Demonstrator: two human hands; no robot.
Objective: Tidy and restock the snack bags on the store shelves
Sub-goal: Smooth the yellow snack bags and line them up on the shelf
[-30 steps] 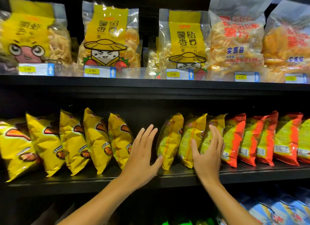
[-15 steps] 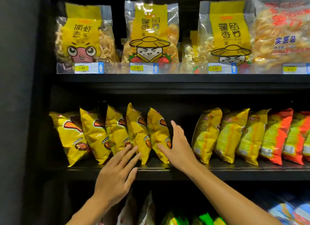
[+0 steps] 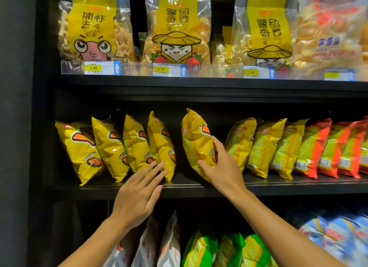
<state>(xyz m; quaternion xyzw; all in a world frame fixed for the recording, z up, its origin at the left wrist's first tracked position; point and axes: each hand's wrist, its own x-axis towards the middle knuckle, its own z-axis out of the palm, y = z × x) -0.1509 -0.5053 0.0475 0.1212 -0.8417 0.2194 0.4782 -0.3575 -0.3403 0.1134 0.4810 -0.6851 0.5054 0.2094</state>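
Dark store shelving, three tiers in view. Top shelf (image 3: 199, 85): large clear bags of crisps standing behind price tags (image 3: 102, 67). Middle shelf (image 3: 298, 184): small yellow snack bags on the left, yellow-green and red ones running off to the right. Bottom tier: white, green and blue bags, partly blurred.

Right hand (image 3: 221, 167) grips one yellow bag (image 3: 196, 141), thumb across its lower front, fingers wrapped round its right edge. That bag stands apart from its group, upright, its base at the shelf's front lip.

Left hand (image 3: 139, 193) lies flat, fingers straight, tips touching the foot of the nearest bag in the left row (image 3: 111, 147); it holds nothing.

Progress, as a judgement: partly done. Left row of four leans rightward, overlapping, fairly even. Right-hand run (image 3: 278, 147) also looks orderly. Left to do: a visible gap sits on either side of the held bag, so it needs setting into line with its neighbours, probably closed up toward the left row. No fresh stock is in sight, so restocking cannot be judged.
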